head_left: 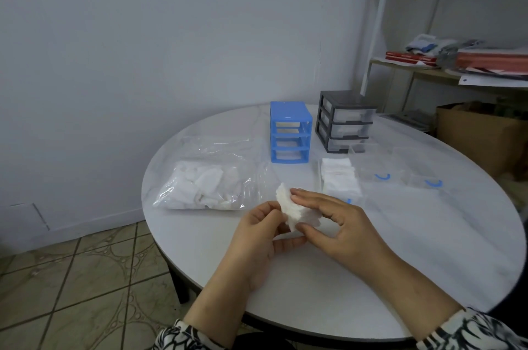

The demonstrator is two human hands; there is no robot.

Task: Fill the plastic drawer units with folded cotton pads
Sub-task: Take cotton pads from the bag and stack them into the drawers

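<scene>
Both hands hold one white cotton pad (288,205) above the round white table (314,292). My left hand (257,238) pinches its left edge; my right hand (340,224) grips its right side with thumb and fingers. A clear bag of cotton pads (205,184) lies to the left. The blue drawer unit (290,132) stands behind with its three slots empty. A clear drawer (340,178) packed with folded pads lies just beyond my right hand. Two more clear drawers (377,169) (423,175) lie to its right. The grey drawer unit (345,121) has its bottom drawer partly out.
A metal shelf (457,69) with books and papers stands at the back right, a cardboard box (480,135) under it. The wall is close behind the table. Tiled floor (85,278) shows at the left.
</scene>
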